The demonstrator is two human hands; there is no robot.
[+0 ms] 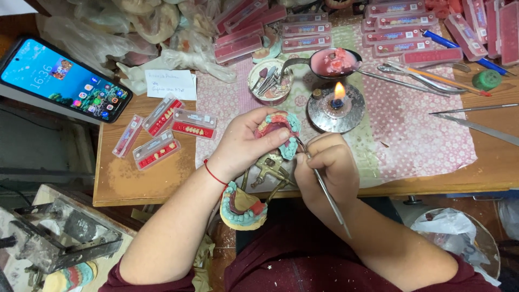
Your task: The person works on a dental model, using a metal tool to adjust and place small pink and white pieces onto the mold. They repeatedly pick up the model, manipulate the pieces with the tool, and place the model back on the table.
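My left hand point(246, 141) grips a dental model point(281, 130), a teal cast with pink wax and a row of teeth, held over the table's front edge. A thin metal instrument point(327, 194) is pinched in my right hand point(330, 167), with its tip touching the model's right side. A second teal and red cast point(243, 208) sits on a brass articulator point(269, 168) just below my left wrist.
A lit spirit burner point(336, 105) stands just behind my hands, with a spoon of pink wax point(335, 62) above it. Tooth cards point(162, 132) lie at left, a phone point(62, 78) far left, metal tools point(421, 81) at right, pink boxes point(400, 32) at the back.
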